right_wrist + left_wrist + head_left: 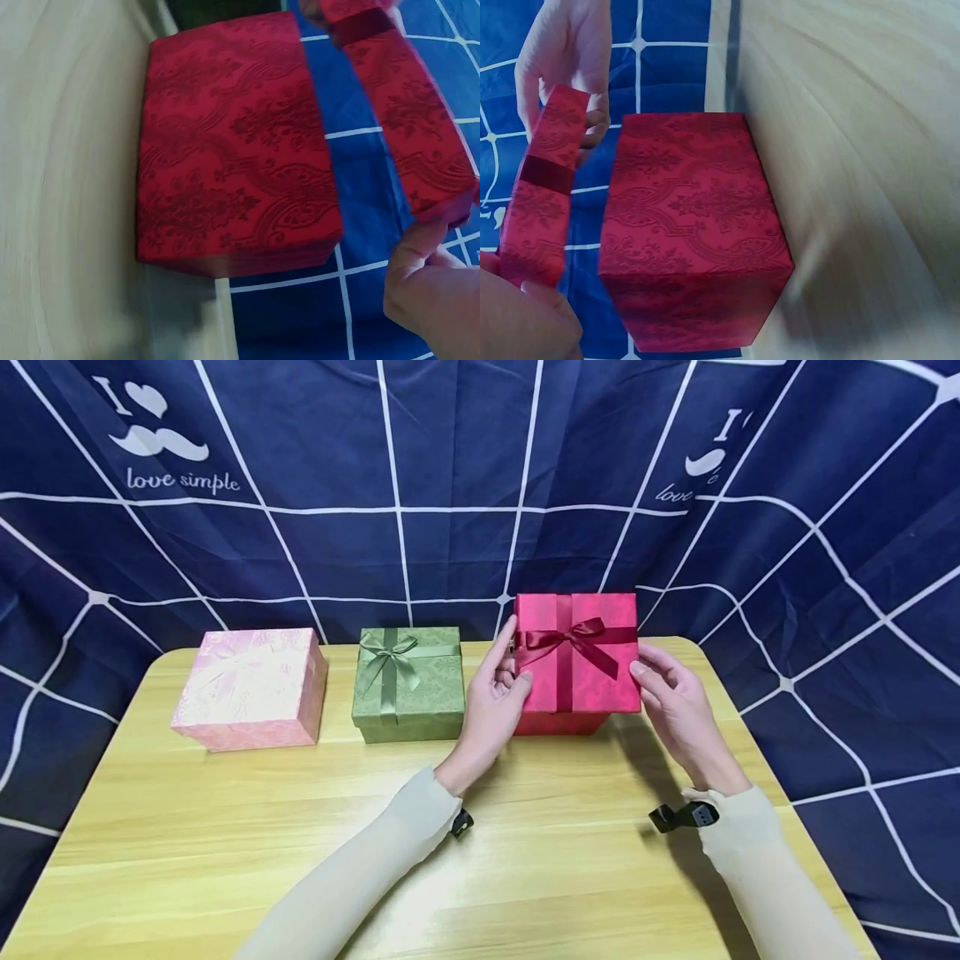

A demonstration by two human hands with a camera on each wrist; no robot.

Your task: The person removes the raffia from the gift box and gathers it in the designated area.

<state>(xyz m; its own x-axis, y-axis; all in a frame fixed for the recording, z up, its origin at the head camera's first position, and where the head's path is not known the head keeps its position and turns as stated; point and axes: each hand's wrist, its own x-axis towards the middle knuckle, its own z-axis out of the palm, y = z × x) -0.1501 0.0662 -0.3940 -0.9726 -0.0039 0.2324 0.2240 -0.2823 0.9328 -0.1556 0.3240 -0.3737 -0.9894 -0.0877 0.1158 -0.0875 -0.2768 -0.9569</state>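
Note:
Both of my hands hold a red gift-box lid (588, 689) topped with a dark red ribbon and bow. It hangs above its red patterned box base (694, 199), and both wrist views show a gap between the two. My left hand (487, 714) grips the lid's left edge, thumb at the near corner. At the right edge, my right hand (684, 714) pinches the near corner, as the right wrist view also shows. The base stands on the table at its far side, mostly covered by the lid in the head view; its inside is hidden.
Left of the red base stands a green gift box (438, 693) with a ribbon bow, its lid on. Farther left is a pink gift box (247, 693), also lidded. A dark blue grid-patterned cloth (457, 552) hangs behind the wooden table (322, 835) and along its sides.

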